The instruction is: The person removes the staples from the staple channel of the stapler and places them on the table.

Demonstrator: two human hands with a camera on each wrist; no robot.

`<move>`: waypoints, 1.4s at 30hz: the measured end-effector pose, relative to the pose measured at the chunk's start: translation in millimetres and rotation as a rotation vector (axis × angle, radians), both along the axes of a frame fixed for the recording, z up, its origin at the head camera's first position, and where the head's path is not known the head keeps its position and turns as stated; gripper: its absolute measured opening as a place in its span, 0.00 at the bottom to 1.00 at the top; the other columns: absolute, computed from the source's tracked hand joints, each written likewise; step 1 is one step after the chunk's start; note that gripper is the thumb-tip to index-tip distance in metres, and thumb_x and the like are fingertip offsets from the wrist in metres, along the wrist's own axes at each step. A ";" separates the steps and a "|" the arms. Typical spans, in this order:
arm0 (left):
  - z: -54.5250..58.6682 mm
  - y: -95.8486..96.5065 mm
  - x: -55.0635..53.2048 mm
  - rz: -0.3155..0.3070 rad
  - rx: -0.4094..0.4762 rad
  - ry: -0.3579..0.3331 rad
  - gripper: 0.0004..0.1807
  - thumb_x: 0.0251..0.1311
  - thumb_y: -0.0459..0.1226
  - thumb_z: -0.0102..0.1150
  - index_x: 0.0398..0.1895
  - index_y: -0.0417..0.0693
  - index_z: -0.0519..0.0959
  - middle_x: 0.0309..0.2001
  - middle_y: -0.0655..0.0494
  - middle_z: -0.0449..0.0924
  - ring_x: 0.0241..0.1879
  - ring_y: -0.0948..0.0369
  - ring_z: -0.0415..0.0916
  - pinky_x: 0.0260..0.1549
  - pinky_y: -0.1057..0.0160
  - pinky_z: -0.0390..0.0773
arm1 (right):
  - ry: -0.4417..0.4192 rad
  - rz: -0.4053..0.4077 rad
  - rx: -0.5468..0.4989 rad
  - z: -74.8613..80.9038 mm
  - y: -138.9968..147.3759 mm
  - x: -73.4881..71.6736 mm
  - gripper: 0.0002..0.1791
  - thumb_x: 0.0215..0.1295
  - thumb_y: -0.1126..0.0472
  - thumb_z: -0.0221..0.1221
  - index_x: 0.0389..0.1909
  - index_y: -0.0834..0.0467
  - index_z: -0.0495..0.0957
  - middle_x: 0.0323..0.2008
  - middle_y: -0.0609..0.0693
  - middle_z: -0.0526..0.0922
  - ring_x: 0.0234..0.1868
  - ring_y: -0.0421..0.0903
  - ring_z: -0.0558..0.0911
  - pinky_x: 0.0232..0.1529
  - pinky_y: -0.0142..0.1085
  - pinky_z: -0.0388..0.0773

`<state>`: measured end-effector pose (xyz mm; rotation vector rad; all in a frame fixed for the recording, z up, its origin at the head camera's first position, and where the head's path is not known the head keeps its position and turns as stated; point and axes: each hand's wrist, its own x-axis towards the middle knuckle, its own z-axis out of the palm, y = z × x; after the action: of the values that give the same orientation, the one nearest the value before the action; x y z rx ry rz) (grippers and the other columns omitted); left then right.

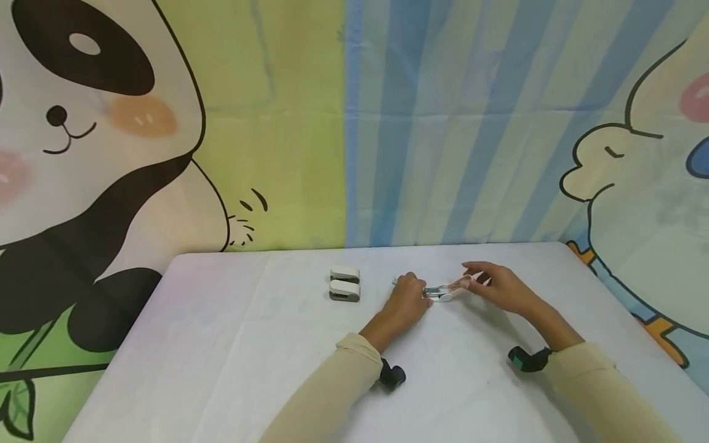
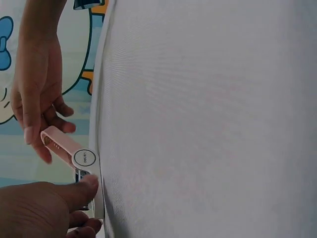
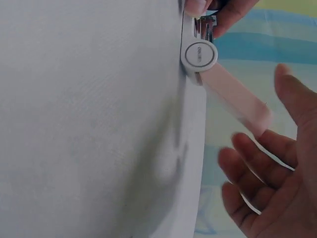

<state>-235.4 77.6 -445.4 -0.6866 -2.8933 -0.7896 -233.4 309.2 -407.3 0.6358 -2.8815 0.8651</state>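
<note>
Stapler [image 3: 199, 53], unfolded, sits between 2 hands: the left hand [image 1: 404, 300] grips one end; the right hand [image 1: 501, 288], fingers loosely spread, seems to touch the pink arm [image 3: 235, 99]. Left of the left hand stand 2 gadgets [image 1: 344, 289]. Probably best: hold firmly, ease the arm by its tip, keep fingertips off the metal [image 3: 210, 30]

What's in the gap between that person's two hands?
A white stapler, its pink top swung open toward the right hand, while the left hand grips the other end. The head view shows it, and both wrist views agree.
</note>
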 end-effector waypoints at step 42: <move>22.3 -186.9 12.5 0.120 0.261 0.024 0.24 0.47 0.35 0.76 0.49 0.37 0.82 0.44 0.48 0.78 0.42 0.52 0.73 0.40 0.56 0.74 | -0.070 0.309 -0.215 -18.0 -171.3 -14.0 0.22 0.62 0.60 0.66 0.55 0.63 0.78 0.45 0.55 0.81 0.33 0.43 0.77 0.30 0.35 0.75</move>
<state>-222.9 -109.3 -423.1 -0.4865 -2.7090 -1.1056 -247.4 137.8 -425.3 1.0612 -2.7352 1.2364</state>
